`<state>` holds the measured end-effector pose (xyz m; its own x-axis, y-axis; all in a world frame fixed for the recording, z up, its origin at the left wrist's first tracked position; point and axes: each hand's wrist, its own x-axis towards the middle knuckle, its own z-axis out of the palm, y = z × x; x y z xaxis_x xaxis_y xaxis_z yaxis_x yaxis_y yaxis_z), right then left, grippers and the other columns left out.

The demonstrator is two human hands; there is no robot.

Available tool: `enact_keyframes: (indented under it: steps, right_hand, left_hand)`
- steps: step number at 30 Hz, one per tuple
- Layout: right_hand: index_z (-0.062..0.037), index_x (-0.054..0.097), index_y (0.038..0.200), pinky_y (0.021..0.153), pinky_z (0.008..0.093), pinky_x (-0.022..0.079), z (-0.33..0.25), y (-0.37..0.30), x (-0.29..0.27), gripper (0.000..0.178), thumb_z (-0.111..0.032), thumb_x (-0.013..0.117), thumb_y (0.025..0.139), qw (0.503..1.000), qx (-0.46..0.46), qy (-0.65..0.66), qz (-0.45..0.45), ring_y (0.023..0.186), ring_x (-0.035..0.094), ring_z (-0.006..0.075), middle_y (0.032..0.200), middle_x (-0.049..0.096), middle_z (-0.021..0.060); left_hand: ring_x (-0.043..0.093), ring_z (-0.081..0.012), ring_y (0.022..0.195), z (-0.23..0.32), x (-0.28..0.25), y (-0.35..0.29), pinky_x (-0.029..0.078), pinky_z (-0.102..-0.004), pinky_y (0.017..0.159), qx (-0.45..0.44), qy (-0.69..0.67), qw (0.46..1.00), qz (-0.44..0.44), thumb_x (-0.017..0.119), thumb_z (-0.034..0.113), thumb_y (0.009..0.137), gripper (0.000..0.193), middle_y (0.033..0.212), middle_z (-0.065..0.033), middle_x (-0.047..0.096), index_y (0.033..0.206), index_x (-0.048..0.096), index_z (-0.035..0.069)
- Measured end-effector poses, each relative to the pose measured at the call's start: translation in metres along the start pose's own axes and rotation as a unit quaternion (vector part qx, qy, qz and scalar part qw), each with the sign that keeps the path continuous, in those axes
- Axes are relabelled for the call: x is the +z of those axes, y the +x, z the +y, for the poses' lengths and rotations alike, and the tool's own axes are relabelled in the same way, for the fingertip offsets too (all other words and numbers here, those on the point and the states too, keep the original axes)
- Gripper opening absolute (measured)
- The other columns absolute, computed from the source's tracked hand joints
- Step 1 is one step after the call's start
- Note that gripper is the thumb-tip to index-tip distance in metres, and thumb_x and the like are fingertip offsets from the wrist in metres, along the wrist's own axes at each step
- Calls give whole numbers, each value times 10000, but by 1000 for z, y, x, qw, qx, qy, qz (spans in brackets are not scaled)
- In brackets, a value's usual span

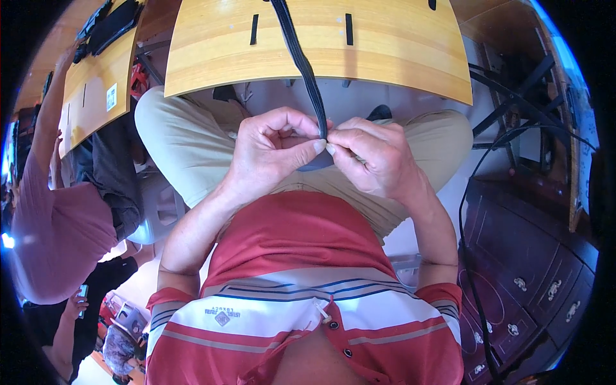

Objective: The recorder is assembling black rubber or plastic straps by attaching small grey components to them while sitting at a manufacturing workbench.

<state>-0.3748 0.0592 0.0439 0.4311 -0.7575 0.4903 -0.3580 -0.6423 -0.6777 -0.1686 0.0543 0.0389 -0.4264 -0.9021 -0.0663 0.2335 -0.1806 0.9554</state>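
A long black flat strap (301, 61) with lengthwise ridges runs from the top of the head view, across the table's near edge, down to my fingers. My left hand (273, 144) is closed in a pinch, its thumb and fingers on the strap's lower end. Right beside it, my right hand (375, 154) pinches at that same end. The fingertips of both hands meet there, in front of my body and above my lap. Whatever tiny part lies between the tips is hidden.
A light wooden table (410, 51) with dark slots stands in front. A second wooden table (96, 102) is at the left, with a person in a pink top (70, 237) near it. At right are a dark drawer cabinet (520, 276) and a hanging black cable (463, 237).
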Motion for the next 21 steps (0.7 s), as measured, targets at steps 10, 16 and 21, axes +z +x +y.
enact_keyframes:
  steps: [10, 16, 21]
  right_hand:
    - [39, 646, 952, 571, 344, 519, 3, -1, -4, 155, 55, 689, 805, 999, 27, 11, -36, 680, 669, 285, 845, 666, 148]
    - [33, 645, 972, 576, 347, 511, 5, -1, -6, 136, 32, 673, 839, 998, 41, 17, -54, 679, 661, 295, 831, 656, 145]
    - [32, 659, 931, 609, 388, 520, 6, -2, -8, 104, -31, 668, 848, 989, 111, 80, -61, 716, 663, 345, 852, 667, 175]
  left_hand:
    - [640, -77, 900, -4, -3, -1, 552, -233, 835, -13, 31, 999, 8, 686, -59, 872, 96, 970, -56, 693, 959, 676, -20]
    - [629, -63, 884, -6, -2, -3, 547, -218, 796, -18, 50, 999, 8, 697, -49, 869, 96, 954, -39, 689, 957, 683, -13]
    - [633, -69, 886, -10, 2, -4, 546, -221, 795, -13, 47, 999, 10, 700, -43, 870, 97, 955, -37, 690, 962, 681, -17]
